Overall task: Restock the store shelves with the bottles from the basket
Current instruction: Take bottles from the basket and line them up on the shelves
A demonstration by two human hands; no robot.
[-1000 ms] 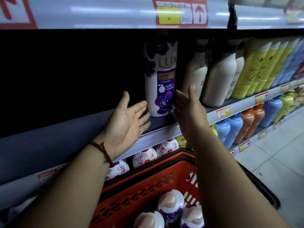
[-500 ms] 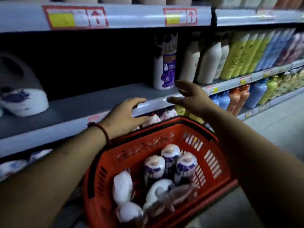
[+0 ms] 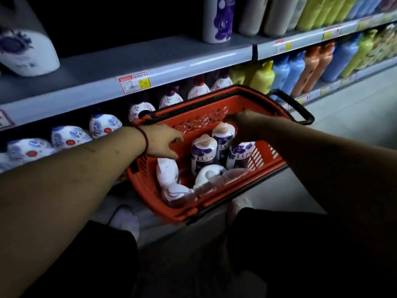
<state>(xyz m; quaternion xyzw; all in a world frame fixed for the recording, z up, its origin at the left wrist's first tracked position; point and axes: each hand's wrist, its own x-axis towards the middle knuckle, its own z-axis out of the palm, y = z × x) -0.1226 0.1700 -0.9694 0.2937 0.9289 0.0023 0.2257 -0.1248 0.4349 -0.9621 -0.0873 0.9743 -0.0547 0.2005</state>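
Observation:
A red basket (image 3: 189,208) stands on the floor below the shelves and holds several white-and-purple Lux bottles. Three stand upright: one in the middle (image 3: 203,154), one behind it (image 3: 223,135), one on the right (image 3: 240,154). Others lie on their sides at the left (image 3: 167,172) and front (image 3: 209,175). My left hand (image 3: 164,140) hovers over the basket's left side, fingers apart, holding nothing. My right hand (image 3: 245,125) reaches down at the rear upright bottle's cap; whether it grips is unclear. One Lux bottle (image 3: 219,20) stands on the grey shelf (image 3: 129,61).
A white jug (image 3: 25,50) sits at the shelf's left. Cream, green and blue bottles (image 3: 311,14) fill the shelf to the right. The lower shelf holds floral white bottles (image 3: 103,125) and yellow, blue, orange ones (image 3: 300,69). The basket's black handle (image 3: 300,112) lies toward the aisle floor.
Both hands dropped from the shelf edge down into the basket. My view tilted down, so the basket and floor fill more of the frame.

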